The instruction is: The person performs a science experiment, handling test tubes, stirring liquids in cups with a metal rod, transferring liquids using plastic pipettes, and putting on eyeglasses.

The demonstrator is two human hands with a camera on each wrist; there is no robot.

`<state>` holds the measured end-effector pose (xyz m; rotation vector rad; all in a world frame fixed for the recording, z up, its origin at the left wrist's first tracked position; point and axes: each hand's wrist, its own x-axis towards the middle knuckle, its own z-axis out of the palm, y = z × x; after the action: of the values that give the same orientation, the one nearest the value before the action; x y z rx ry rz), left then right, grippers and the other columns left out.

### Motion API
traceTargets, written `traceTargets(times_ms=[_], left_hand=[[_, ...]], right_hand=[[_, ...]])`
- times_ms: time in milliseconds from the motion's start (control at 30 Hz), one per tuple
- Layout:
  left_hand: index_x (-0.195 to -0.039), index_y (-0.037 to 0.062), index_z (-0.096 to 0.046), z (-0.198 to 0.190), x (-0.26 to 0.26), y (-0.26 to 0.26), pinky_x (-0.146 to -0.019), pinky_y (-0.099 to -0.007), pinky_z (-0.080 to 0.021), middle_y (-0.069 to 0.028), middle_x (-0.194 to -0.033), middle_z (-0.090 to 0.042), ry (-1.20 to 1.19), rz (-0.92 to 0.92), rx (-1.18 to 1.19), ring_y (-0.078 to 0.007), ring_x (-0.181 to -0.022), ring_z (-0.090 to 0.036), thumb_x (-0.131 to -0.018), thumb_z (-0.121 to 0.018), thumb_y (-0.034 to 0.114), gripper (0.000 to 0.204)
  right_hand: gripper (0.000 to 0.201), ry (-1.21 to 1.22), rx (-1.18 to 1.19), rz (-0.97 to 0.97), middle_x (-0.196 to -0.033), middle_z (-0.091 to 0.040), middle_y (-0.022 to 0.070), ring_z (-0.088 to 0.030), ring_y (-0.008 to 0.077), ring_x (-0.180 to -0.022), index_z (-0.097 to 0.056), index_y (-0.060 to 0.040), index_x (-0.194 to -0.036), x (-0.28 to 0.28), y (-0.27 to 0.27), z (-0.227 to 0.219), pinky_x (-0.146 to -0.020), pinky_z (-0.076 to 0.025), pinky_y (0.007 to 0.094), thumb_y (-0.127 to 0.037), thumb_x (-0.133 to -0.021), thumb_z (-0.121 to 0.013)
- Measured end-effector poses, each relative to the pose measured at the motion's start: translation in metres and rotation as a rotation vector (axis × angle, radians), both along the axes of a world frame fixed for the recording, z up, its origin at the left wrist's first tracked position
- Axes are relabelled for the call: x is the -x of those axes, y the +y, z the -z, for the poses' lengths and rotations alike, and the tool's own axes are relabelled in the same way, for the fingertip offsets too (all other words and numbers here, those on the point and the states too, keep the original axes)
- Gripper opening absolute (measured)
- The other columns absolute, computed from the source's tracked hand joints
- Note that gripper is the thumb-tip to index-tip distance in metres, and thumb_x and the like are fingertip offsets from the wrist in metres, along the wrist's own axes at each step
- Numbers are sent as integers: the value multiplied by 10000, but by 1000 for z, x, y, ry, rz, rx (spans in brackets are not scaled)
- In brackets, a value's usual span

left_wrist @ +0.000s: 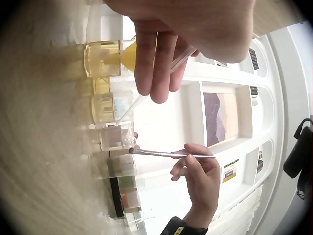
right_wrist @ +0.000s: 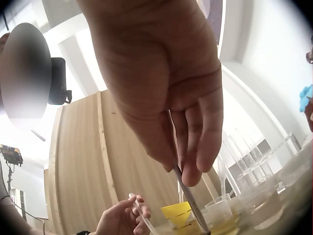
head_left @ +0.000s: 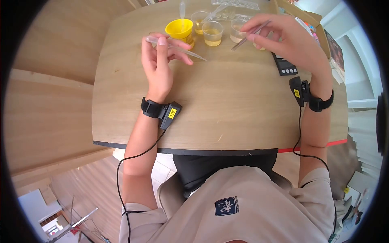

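Note:
My left hand point(head_left: 159, 65) pinches a clear plastic dropper point(head_left: 182, 50) between thumb and fingers, its thin tip pointing right over the table. My right hand point(head_left: 289, 38) holds a slim brush point(head_left: 251, 35), its dark tip slanting down to the left; the left wrist view shows the brush point(left_wrist: 161, 153) near the cups. Between and beyond the hands stand a yellow funnel-like cup point(head_left: 178, 28) with a dropper upright in it, and several clear cups, one point(head_left: 212, 33) with pale yellow liquid. A cup point(head_left: 238, 30) stands just left of the right fingers.
A black digital scale point(head_left: 287, 67) lies below the right hand. At the back are a clear rack point(head_left: 243, 4) and more glassware. An open cardboard box point(head_left: 322, 34) with small items stands at the right. The table point(head_left: 219, 105) has a dark front edge.

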<state>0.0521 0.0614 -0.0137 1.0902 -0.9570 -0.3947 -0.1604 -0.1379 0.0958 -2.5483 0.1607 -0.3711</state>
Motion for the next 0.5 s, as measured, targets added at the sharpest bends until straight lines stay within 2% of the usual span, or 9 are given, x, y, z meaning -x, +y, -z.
traceTargets(times_ms=[33, 67, 133, 233, 267, 333, 467, 500], left_hand=[[-1145, 64, -409, 0, -1, 0, -591, -339, -557, -235, -917, -709, -3, -5, -15, -265, -603, -688, -1100, -400, 263, 204], [-1146, 68, -412, 1, 0, 0, -594, -340, -558, -234, -928, -712, -6, -10, -31, -263, -602, -686, -1101, -397, 261, 199], [-1150, 70, -415, 2, -1, 0, -594, -338, -558, -230, -931, -714, -2, -4, -35, -262, -602, -687, -1102, -396, 260, 197], [-1157, 72, -419, 5, -2, 0, -593, -333, -556, -224, -931, -716, 2, 7, -37, -261, -602, -687, -1102, -394, 258, 195], [-1161, 73, -421, 5, -3, 0, -592, -330, -554, -223, -928, -717, 4, 12, -37, -260, -601, -687, -1103, -394, 257, 195], [-1160, 73, -423, 4, -3, 0, -591, -327, -553, -223, -923, -718, 6, 16, -44, -260, -599, -686, -1102, -394, 257, 194], [-1154, 76, -434, 4, -3, 0, -591, -321, -551, -222, -910, -718, 16, 35, -52, -256, -592, -685, -1101, -400, 248, 183], [-1154, 76, -434, 3, -3, 0, -591, -321, -551, -222, -910, -718, 17, 35, -53, -256, -592, -685, -1101, -400, 248, 183]], right_hand=[[199, -51, 29, -74, -962, -728, 6, -648, 66, -741, -696, -54, -1141, 1, -5, 4, -628, -472, 213, -118, -958, -651], [199, -52, 29, -71, -962, -728, 6, -648, 66, -741, -696, -54, -1141, 3, -6, 8, -628, -472, 213, -118, -958, -651], [187, -32, -57, -53, -804, -663, 35, -611, 123, -730, -649, -40, -1091, 4, -5, 12, -682, -488, 277, -145, -937, -642], [139, 97, -44, -3, -894, -677, 12, -630, 78, -753, -574, -49, -1094, 6, -3, 3, -684, -490, 244, -107, -977, -621], [139, 96, -45, -2, -894, -677, 12, -630, 78, -753, -574, -49, -1094, 5, 2, -1, -684, -490, 244, -107, -977, -621], [133, 120, -213, 71, -864, -659, 24, -628, 94, -741, -510, -54, -1049, 5, 14, -8, -680, -488, 252, -120, -991, -610], [148, 112, -246, 70, -858, -657, 34, -627, 106, -733, -502, -56, -1040, 4, 9, -2, -679, -488, 257, -144, -998, -613], [153, 106, -190, 31, -846, -647, 31, -628, 109, -732, -506, -58, -1032, 4, 4, 1, -676, -485, 259, -154, -997, -619]])
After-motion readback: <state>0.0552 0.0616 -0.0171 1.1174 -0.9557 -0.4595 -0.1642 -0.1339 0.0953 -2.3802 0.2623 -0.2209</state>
